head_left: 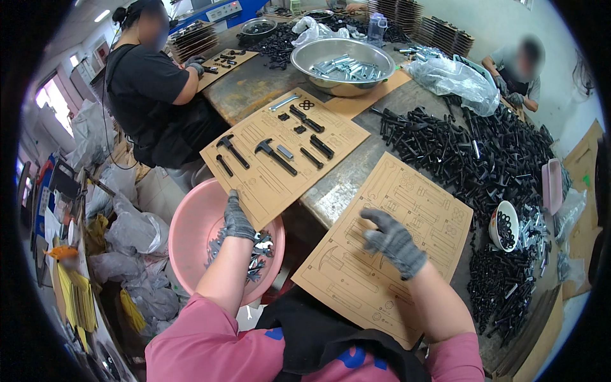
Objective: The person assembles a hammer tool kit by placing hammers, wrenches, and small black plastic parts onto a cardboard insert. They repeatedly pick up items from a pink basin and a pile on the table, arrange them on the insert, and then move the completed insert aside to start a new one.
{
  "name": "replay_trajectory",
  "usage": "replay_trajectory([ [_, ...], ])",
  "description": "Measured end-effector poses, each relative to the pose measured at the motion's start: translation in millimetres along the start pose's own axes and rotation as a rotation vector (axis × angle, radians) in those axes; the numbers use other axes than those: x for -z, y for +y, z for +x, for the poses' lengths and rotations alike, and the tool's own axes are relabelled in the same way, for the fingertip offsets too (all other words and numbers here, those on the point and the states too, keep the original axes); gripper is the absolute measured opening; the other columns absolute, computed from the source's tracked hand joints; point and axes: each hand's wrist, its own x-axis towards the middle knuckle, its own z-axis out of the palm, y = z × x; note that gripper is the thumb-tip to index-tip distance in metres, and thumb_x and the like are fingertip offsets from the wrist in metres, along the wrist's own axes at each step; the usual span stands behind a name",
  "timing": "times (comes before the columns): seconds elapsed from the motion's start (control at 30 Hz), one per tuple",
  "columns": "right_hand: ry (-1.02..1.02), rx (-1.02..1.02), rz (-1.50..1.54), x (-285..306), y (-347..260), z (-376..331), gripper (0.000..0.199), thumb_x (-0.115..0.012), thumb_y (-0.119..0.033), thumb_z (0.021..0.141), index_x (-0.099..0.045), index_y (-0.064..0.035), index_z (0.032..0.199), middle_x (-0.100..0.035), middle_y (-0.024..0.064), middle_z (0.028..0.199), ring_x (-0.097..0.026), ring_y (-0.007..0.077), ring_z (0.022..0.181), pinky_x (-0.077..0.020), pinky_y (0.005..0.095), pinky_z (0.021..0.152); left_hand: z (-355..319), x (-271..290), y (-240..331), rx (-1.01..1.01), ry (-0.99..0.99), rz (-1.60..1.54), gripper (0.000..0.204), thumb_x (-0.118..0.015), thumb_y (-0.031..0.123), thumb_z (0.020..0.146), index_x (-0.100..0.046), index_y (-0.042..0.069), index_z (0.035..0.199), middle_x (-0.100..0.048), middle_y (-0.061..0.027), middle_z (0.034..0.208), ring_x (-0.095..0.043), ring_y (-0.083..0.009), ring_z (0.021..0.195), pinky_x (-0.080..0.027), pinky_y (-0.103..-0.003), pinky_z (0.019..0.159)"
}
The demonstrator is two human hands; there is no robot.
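My left hand [237, 219], in a grey glove, holds the near left edge of a printed cardboard sheet [254, 197]; part of its fingers is hidden by the sheet. On that sheet lie two black hammers [275, 157], a silver wrench [284, 102], black rings [306, 104] and several other black tool parts. My right hand [394, 242], also gloved, hovers over or touches a second printed cardboard sheet [439, 210] in front of me. Its fingers are apart and nothing shows in them. Only printed tool outlines are on this second sheet.
Below my left arm stands a pink basin [181, 248] of wrenches [258, 254]. A metal bowl [305, 60] of silver tubes sits behind. Black parts [445, 140] pile at right, beside a bowl of rings [505, 226]. Co-workers sit at left [149, 89] and far right [525, 70].
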Motion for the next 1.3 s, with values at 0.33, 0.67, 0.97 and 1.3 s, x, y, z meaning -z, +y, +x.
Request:
replay_trajectory([
  [0.33, 0.446, -0.095, 0.035, 79, 49, -118, 0.038, -0.057, -0.006, 0.077, -0.05, -0.0088, 0.114, -0.054, 0.0088, 0.104, -0.055, 0.0148, 0.082, -0.0473, 0.0257, 0.068, 82, 27, 36, -0.249, 0.093, 0.223, 0.048, -0.053, 0.038, 0.083, -0.047, 0.006, 0.118, -0.054, -0.0125, 0.114, -0.055, -0.0312, 0.098, -0.048, -0.045, 0.08],
  [0.67, 0.7, -0.018, -0.487, 113, 89, -178, 0.036, -0.055, -0.014, 0.079, -0.049, -0.0039, 0.114, -0.057, 0.0161, 0.105, -0.056, 0.0275, 0.096, -0.0443, 0.0336, 0.081, 7, 8, 29, -0.882, 0.13, 0.781, 0.027, -0.051, 0.022, 0.085, -0.052, 0.01, 0.11, -0.055, 0.0012, 0.086, -0.05, -0.0075, 0.073, -0.04, -0.021, 0.058],
  [0.97, 0.64, 0.044, -0.51, 103, 78, -181, 0.037, -0.053, -0.02, 0.081, -0.048, -0.0088, 0.116, -0.055, 0.0164, 0.108, -0.053, 0.0293, 0.101, -0.0429, 0.0353, 0.085, -60, -41, -93, -0.494, -0.842, 1.8, 0.03, -0.06, 0.007, 0.076, -0.055, 0.0, 0.104, -0.056, -0.0112, 0.096, -0.056, -0.0196, 0.085, -0.045, -0.03, 0.075],
  [1.3, 1.288, -0.049, -0.908, 182, 104, -278, 0.032, -0.059, -0.016, 0.075, -0.055, -0.0088, 0.106, -0.056, 0.0127, 0.102, -0.053, 0.0287, 0.096, -0.0427, 0.035, 0.084, -107, -125, -150, -0.784, -1.037, 1.943, 0.036, -0.062, 0.017, 0.072, -0.055, 0.005, 0.106, -0.054, -0.0134, 0.102, -0.051, -0.0287, 0.094, -0.044, -0.036, 0.079],
])
